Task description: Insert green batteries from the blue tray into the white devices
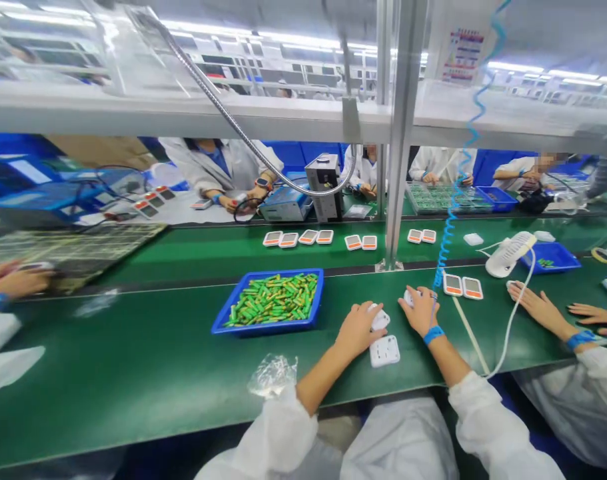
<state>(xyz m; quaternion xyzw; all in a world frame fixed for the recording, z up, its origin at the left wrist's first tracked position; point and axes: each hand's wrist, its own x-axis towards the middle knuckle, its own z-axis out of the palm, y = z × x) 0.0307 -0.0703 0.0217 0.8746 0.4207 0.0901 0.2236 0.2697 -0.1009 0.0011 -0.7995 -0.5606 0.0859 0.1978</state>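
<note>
My left hand is curled over a small white plastic device, its fingers closed on the near side. Just below those fingers, a second white device lies flat with its back up. My right hand grips another white piece, mostly covered by the fingers. Left of my hands sits a blue tray full of green batteries. Two white devices with grey screens and orange strips rest right of my right hand.
A crumpled clear plastic bag lies near my left forearm. More screened devices line the green belt behind. A white scanner-like tool with a cable stands at right. A coiled blue hose hangs by a metal post. Co-workers' hands are nearby.
</note>
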